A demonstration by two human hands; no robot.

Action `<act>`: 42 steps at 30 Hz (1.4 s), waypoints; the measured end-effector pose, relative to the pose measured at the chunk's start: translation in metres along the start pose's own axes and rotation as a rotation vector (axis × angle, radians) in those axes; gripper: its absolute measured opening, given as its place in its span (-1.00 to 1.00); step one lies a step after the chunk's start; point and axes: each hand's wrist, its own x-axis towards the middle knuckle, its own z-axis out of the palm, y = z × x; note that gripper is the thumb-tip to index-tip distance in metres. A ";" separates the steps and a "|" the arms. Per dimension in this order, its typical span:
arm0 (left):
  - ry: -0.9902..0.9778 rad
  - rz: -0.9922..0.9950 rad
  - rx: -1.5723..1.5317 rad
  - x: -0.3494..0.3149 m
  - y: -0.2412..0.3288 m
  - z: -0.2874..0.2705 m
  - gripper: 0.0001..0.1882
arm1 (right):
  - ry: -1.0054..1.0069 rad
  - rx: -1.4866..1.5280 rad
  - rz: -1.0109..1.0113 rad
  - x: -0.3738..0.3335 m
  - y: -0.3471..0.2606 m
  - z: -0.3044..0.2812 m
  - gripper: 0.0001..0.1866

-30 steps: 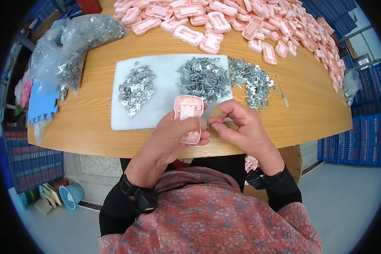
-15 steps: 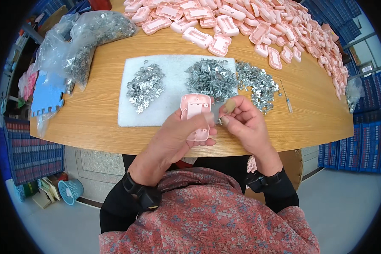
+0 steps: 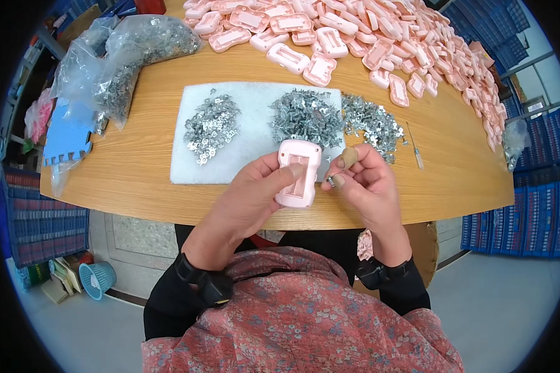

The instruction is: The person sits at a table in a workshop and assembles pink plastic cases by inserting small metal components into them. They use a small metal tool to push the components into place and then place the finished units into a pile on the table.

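A pink plastic housing (image 3: 300, 150), with an oblong recess like a battery bay facing up, is gripped by my left hand (image 3: 250, 186). The left thumb lies over the recess. Close to the housing's right side, my right hand (image 3: 372, 189) pinches a small metal spring contact (image 3: 331, 181) between thumb and forefinger. A tan cover sits on one fingertip of that hand. Beyond the hands, a white foam sheet (image 3: 249, 112) bears a left heap of small metal contacts (image 3: 211, 127) and a denser heap of metal pieces (image 3: 306, 117).
More metal pieces (image 3: 373, 127) lie right of the foam, beside a thin screwdriver-like tool (image 3: 415, 146). A large pile of pink housings (image 3: 379, 37) covers the table's far right. At the left are a clear bag of metal parts (image 3: 121, 74) and a blue foam mat (image 3: 65, 140).
The left hand has turned the pink housing over, from its inner side with posts to its recessed side. The right hand still pinches the spring contact beside it.
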 end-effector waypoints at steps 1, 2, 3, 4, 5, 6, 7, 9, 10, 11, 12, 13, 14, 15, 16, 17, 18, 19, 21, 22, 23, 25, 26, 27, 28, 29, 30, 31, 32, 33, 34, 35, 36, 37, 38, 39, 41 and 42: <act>-0.018 0.012 0.003 0.001 -0.001 0.002 -0.66 | -0.005 0.017 0.003 0.001 0.005 -0.001 -0.79; -0.028 0.029 0.016 0.002 -0.002 0.002 -0.65 | -0.010 0.034 0.006 0.002 0.008 -0.001 -0.79; -0.038 0.046 0.030 0.004 -0.005 0.001 -0.64 | 0.001 0.046 0.004 0.003 0.008 0.001 -0.80; -0.045 0.062 0.043 0.004 -0.007 0.000 -0.63 | 0.013 0.061 0.004 0.003 0.008 0.003 -0.80; -0.074 0.043 -0.016 0.003 -0.006 0.001 -0.61 | 0.025 0.076 0.003 0.003 0.009 0.004 -0.81; -0.102 0.024 -0.075 0.003 -0.002 0.002 -0.59 | 0.031 0.059 0.004 0.003 0.009 0.005 -0.81; -0.132 0.003 -0.135 0.002 -0.001 0.002 -0.57 | 0.038 0.040 0.004 0.002 0.008 0.007 -0.81; -0.113 -0.004 -0.116 0.000 -0.002 0.001 -0.53 | 0.054 0.005 0.004 0.002 0.008 0.009 -0.81; -0.103 -0.006 -0.105 -0.001 -0.001 0.001 -0.51 | 0.062 -0.012 0.004 0.001 0.007 0.011 -0.81; -0.116 0.002 -0.095 -0.002 -0.001 0.001 -0.50 | 0.070 -0.029 0.003 0.001 0.007 0.013 -0.81; -0.128 0.011 -0.085 -0.003 0.001 0.001 -0.49 | 0.073 -0.049 -0.012 0.001 0.006 0.014 -0.81; -0.140 0.020 -0.074 -0.003 0.002 0.000 -0.48 | 0.076 -0.070 -0.027 0.001 0.006 0.016 -0.81; -0.140 0.025 -0.075 -0.005 0.003 0.001 -0.47 | 0.078 -0.090 -0.042 0.002 0.006 0.016 -0.81; -0.139 0.029 -0.075 -0.007 0.004 0.002 -0.46 | 0.083 -0.132 -0.044 0.003 0.003 0.018 -0.82; -0.137 0.032 -0.075 -0.009 0.003 0.002 -0.45 | 0.088 -0.172 -0.043 0.005 -0.002 0.021 -0.83; -0.141 0.023 -0.071 -0.010 0.003 0.001 -0.45 | 0.093 -0.212 -0.043 0.007 -0.005 0.022 -0.84; -0.145 0.015 -0.066 -0.010 0.003 0.000 -0.45 | 0.087 -0.313 -0.061 0.009 -0.004 0.019 -0.85; -0.151 0.006 -0.062 -0.010 0.002 0.000 -0.45 | 0.082 -0.416 -0.080 0.011 -0.003 0.014 -0.85; -0.133 -0.006 -0.052 -0.012 0.003 0.002 -0.46 | 0.065 -0.578 -0.124 0.015 -0.004 0.012 -0.83; -0.127 -0.012 -0.049 -0.012 0.003 0.003 -0.46 | 0.054 -0.638 -0.148 0.016 -0.007 0.013 -0.82; -0.119 -0.011 -0.026 -0.012 0.003 0.003 -0.45 | 0.043 -0.699 -0.172 0.017 -0.010 0.015 -0.80; -0.101 -0.009 0.018 -0.011 0.001 0.002 -0.42 | 0.029 -0.744 -0.103 0.018 -0.022 0.020 -0.83; -0.099 -0.014 0.023 -0.011 0.001 0.001 -0.42 | 0.021 -0.766 -0.068 0.018 -0.025 0.022 -0.85; -0.098 -0.018 0.028 -0.010 0.000 0.000 -0.42 | 0.022 -0.802 -0.095 0.018 -0.025 0.022 -0.84; -0.097 -0.024 0.033 -0.010 -0.001 0.000 -0.42 | 0.023 -0.837 -0.120 0.018 -0.026 0.022 -0.84; -0.083 -0.037 0.044 -0.009 -0.002 0.000 -0.43 | 0.024 -0.873 -0.146 0.018 -0.025 0.022 -0.83; -0.068 -0.050 0.054 -0.009 -0.002 0.002 -0.43 | 0.025 -0.891 -0.150 0.018 -0.025 0.022 -0.83; -0.052 -0.062 0.065 -0.009 -0.003 0.003 -0.43 | 0.023 -0.908 -0.153 0.018 -0.025 0.022 -0.83; -0.060 -0.058 0.085 -0.009 -0.003 0.003 -0.43 | 0.022 -0.925 -0.157 0.018 -0.025 0.022 -0.83; -0.067 -0.054 0.106 -0.010 -0.003 0.003 -0.43 | 0.015 -0.937 -0.157 0.018 -0.026 0.023 -0.82; -0.076 -0.050 0.126 -0.009 -0.004 0.003 -0.43 | 0.009 -0.950 -0.158 0.018 -0.028 0.024 -0.82; -0.066 -0.050 0.155 -0.010 -0.003 0.005 -0.43 | 0.004 -0.963 -0.158 0.018 -0.030 0.024 -0.81; -0.056 -0.050 0.184 -0.010 -0.001 0.009 -0.43 | 0.007 -0.991 -0.149 0.019 -0.030 0.024 -0.81; -0.045 -0.050 0.214 -0.011 -0.001 0.011 -0.43 | 0.010 -1.017 -0.141 0.019 -0.030 0.023 -0.80; -0.047 -0.048 0.242 -0.011 -0.002 0.010 -0.43 | 0.014 -1.044 -0.132 0.019 -0.029 0.023 -0.80; -0.048 -0.046 0.271 -0.010 -0.003 0.009 -0.43 | 0.010 -1.077 -0.133 0.019 -0.029 0.023 -0.79; -0.055 -0.040 0.331 -0.009 -0.005 0.007 -0.43 | 0.004 -1.141 -0.136 0.019 -0.029 0.024 -0.79; -0.060 -0.036 0.362 -0.008 -0.006 0.007 -0.42 | 0.008 -1.159 -0.152 0.019 -0.029 0.026 -0.79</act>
